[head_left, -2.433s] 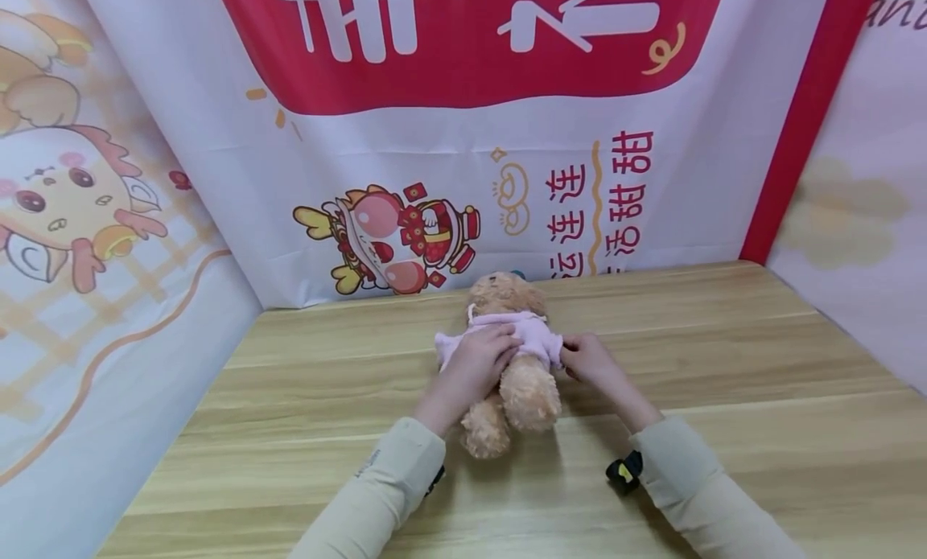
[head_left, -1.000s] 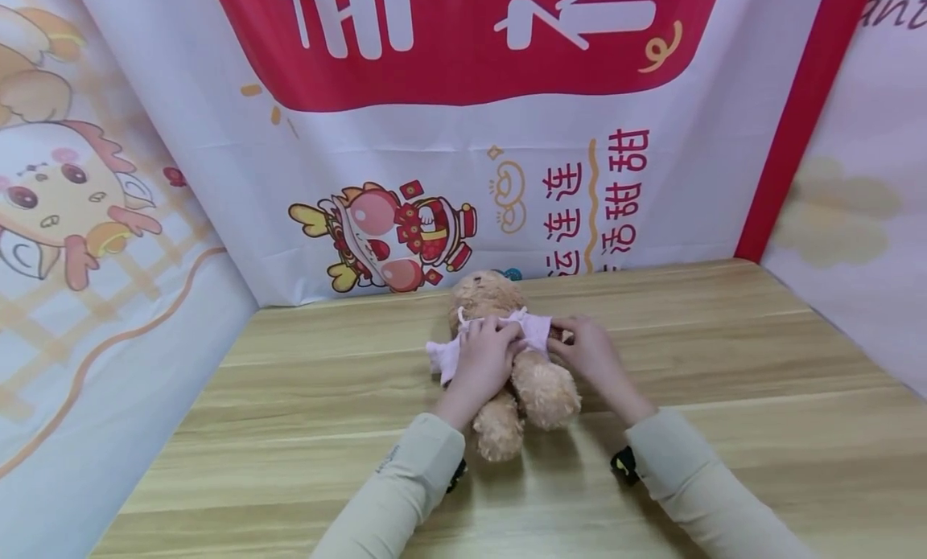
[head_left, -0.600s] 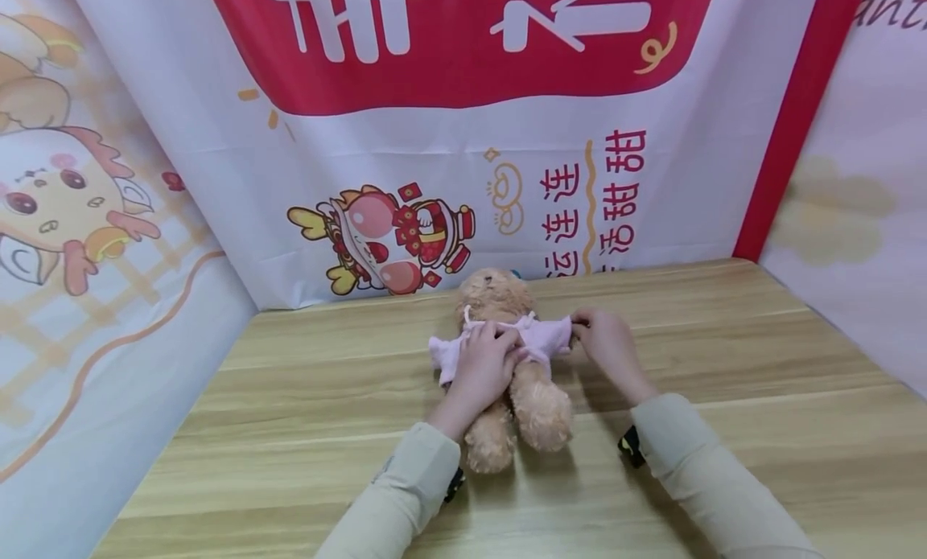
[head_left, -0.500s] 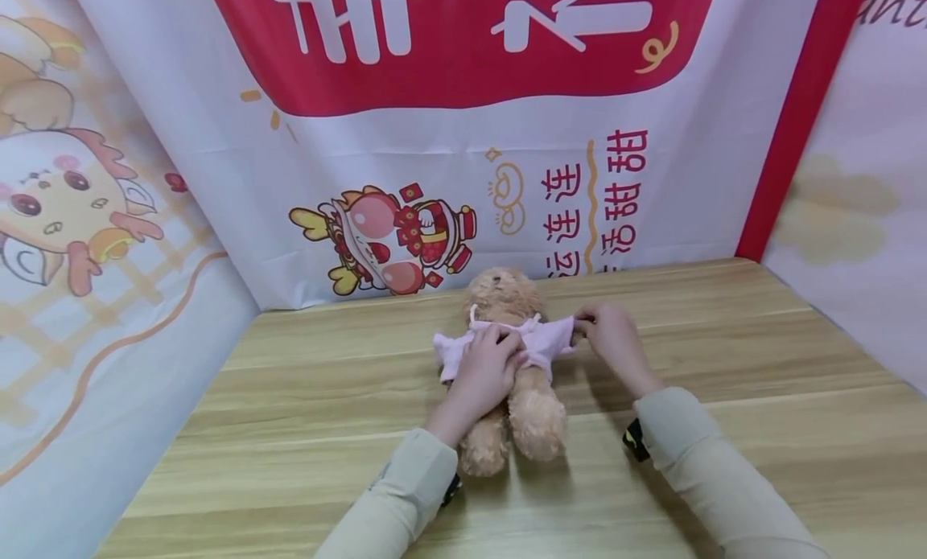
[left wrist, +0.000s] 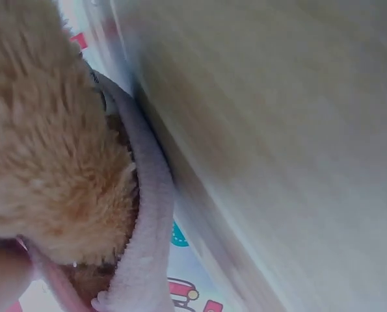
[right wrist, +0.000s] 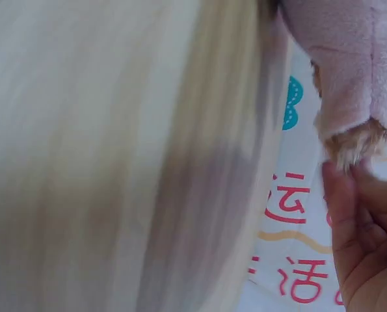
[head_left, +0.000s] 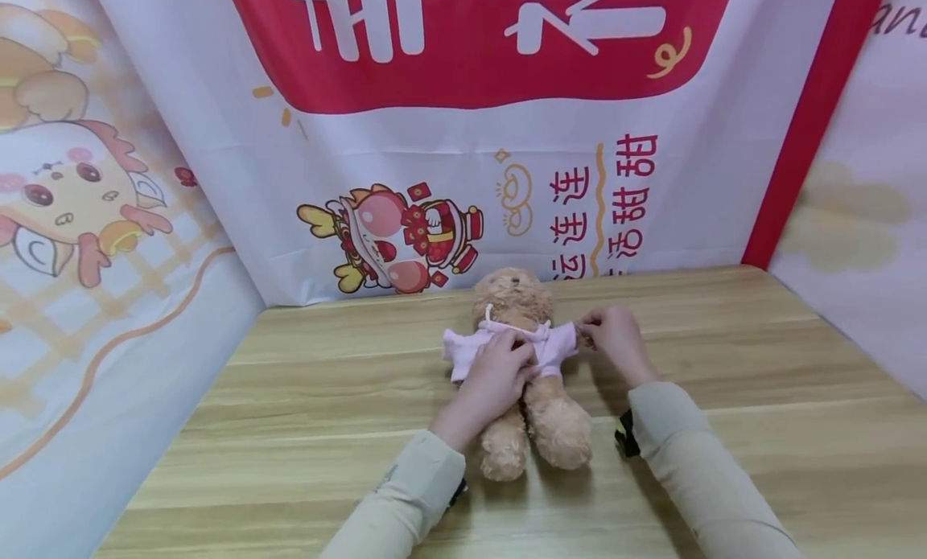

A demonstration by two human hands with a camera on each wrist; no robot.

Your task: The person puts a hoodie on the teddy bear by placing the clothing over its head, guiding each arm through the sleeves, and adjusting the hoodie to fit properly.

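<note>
A light-brown teddy bear (head_left: 512, 297) lies on its back, legs toward me, wearing a pale pink top (head_left: 463, 351) with white drawstrings. Across its belly, my left hand (head_left: 495, 380) holds the front of the top near the hem. In the left wrist view the hem (left wrist: 144, 221) stands around brown fur (left wrist: 56, 149), with part of a finger at the lower left edge. My right hand (head_left: 617, 340) pinches the furry paw (right wrist: 356, 143) poking out of the sleeve at the bear's right-hand side, between thumb and fingertips.
The bear lies on a wood-grain table (head_left: 326, 414), its head close to the back edge. Behind rises a white and red printed cloth (head_left: 405, 141). Another printed cloth (head_left: 145, 302) borders the left. A black strap (head_left: 627, 434) shows under the right cuff.
My right hand has shifted outward and slightly up from the sleeve's edge to the paw; that sleeve is now spread sideways. The bear's body has turned straighter. My left hand stays on the top.
</note>
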